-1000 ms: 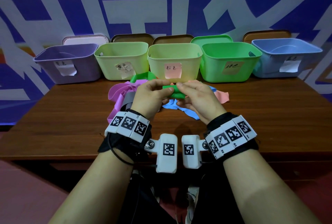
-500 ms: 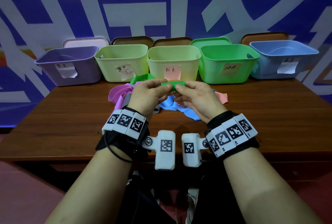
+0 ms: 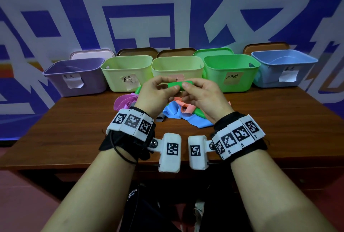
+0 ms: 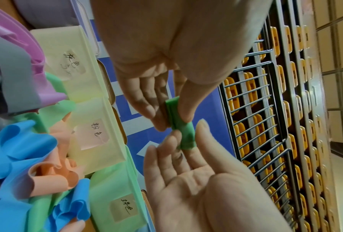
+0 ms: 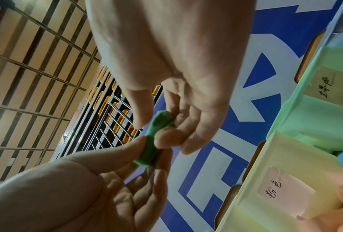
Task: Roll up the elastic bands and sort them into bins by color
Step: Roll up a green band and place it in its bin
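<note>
A tightly rolled green elastic band (image 3: 179, 85) is held in the air in front of the yellow bin. My left hand (image 3: 167, 87) pinches its left end between thumb and fingers, and my right hand (image 3: 188, 87) pinches its right end. The left wrist view shows the green roll (image 4: 183, 125) between my left hand's (image 4: 172, 120) thumb and fingertips. From the right wrist, the green roll (image 5: 154, 141) sits under my right hand's (image 5: 154, 130) thumb. The green bin (image 3: 230, 71) stands just right of the hands. Loose bands lie on the table below: pink (image 3: 123, 101), blue (image 3: 175, 112), salmon (image 3: 187, 110), green (image 3: 199, 113).
Several open bins line the back of the wooden table (image 3: 74, 129): purple (image 3: 74, 75), light green (image 3: 128, 71), yellow (image 3: 176, 66), then the green one and a blue one (image 3: 283, 68). Lids lean behind them against the blue and white wall. A grey band (image 3: 160, 118) lies by my left wrist.
Both hands have lifted the green roll from just above the pile up to the level of the bin fronts. The pile and bins have not moved.
</note>
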Tool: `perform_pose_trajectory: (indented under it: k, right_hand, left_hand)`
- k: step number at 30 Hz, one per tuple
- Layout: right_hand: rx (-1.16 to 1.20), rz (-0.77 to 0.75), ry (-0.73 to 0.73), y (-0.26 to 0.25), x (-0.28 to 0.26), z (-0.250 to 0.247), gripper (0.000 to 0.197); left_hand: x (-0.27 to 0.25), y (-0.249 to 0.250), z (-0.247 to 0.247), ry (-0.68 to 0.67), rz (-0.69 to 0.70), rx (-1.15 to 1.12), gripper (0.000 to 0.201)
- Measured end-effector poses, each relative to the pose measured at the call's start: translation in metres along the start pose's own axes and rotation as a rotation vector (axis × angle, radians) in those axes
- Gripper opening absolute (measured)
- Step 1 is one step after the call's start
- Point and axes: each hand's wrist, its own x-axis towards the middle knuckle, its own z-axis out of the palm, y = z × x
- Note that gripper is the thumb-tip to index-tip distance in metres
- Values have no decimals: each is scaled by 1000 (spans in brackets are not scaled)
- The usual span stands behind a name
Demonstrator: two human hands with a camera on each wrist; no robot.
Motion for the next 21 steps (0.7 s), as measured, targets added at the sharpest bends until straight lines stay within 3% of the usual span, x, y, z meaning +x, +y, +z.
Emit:
perform_pose_trajectory:
  k: [13, 21]
  right_hand:
    - [-7, -171, -10, -31, -27, -10, 14]
    - [38, -85, -97, -36, -28, -10, 13]
  left_hand:
    - [-32, 36, 14, -58, -2, -145, 10]
    - [-36, 37, 8, -20, 67, -127, 16]
